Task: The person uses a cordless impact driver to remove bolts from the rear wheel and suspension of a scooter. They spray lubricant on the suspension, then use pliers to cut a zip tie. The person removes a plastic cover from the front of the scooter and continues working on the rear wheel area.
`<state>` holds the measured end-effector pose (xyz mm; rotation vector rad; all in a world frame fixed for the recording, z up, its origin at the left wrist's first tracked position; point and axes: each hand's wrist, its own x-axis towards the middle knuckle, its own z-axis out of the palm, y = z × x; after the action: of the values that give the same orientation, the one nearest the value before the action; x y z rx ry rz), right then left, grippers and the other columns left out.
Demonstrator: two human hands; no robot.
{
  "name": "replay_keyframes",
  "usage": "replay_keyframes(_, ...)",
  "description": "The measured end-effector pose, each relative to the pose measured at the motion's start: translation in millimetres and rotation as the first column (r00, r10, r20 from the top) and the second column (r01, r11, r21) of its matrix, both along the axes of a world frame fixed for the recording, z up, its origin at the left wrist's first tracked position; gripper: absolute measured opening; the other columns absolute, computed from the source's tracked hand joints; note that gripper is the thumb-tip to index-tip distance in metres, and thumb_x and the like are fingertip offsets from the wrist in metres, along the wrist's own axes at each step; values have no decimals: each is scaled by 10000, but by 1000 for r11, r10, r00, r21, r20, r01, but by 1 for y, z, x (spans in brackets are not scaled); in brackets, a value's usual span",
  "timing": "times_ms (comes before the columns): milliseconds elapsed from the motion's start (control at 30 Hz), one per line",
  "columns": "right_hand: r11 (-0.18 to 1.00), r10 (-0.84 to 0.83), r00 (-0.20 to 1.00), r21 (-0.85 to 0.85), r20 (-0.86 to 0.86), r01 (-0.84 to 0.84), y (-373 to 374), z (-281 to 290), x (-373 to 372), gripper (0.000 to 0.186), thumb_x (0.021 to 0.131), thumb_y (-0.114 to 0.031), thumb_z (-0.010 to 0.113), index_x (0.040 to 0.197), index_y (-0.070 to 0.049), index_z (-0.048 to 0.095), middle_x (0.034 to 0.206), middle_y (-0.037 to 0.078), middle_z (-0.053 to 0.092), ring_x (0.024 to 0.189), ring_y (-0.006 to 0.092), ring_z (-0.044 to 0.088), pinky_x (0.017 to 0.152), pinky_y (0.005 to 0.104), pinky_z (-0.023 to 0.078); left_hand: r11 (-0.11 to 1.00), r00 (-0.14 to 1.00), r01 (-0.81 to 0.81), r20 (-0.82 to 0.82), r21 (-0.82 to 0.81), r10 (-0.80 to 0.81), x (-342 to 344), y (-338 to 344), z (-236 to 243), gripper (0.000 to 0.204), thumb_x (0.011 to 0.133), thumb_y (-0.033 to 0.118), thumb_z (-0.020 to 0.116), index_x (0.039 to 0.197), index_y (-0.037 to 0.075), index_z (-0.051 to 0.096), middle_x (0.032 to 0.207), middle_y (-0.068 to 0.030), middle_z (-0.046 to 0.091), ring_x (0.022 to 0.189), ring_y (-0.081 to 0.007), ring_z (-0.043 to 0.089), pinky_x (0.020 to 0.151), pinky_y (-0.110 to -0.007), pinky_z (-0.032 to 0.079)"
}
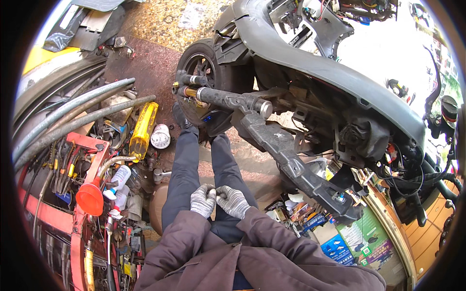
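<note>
My left hand (203, 200) and my right hand (233, 202), both in grey knit gloves, meet above my lap with fingers curled inward. Their fingertips come together at the middle; anything between them is too small or hidden to make out. In front of me stands a partly stripped scooter with a grey body panel (310, 60) and a black wheel (200, 65). A fork leg (221, 98) with a gold section lies across it near the wheel. From there a long black textured cover (276, 143) slants down to the right. Neither hand touches the scooter.
On the left, a red metal rack (76, 233) holds many tools, with an orange funnel (90, 199) on it. Beyond are a yellow container (144, 128), a white can (160, 136) and curved hoses (73, 114). Printed cardboard (364, 237) lies at right.
</note>
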<state>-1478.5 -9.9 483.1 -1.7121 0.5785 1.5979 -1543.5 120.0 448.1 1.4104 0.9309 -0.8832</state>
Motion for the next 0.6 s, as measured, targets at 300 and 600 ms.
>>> replay_keyframes(300,998,69,997,2,-39,-69,-2,-2,9,279,862,-91,645,1116,10,584,875,108,675,778,134,626,729,285,505,999,1000,29,-4,13,-29,10,0,3,132,865,73,586,952,-7,643,814,-163,671,736,-238,661,709,-338,519)
replay_keyframes(600,999,-22,999,25,-25,23,-13,-18,-14,287,862,-123,645,1112,5,585,837,97,664,747,131,615,709,291,505,999,1000,27,-2,20,-27,22,-2,9,108,881,22,559,958,-20,623,815,-116,673,743,-142,626,716,-295,515)
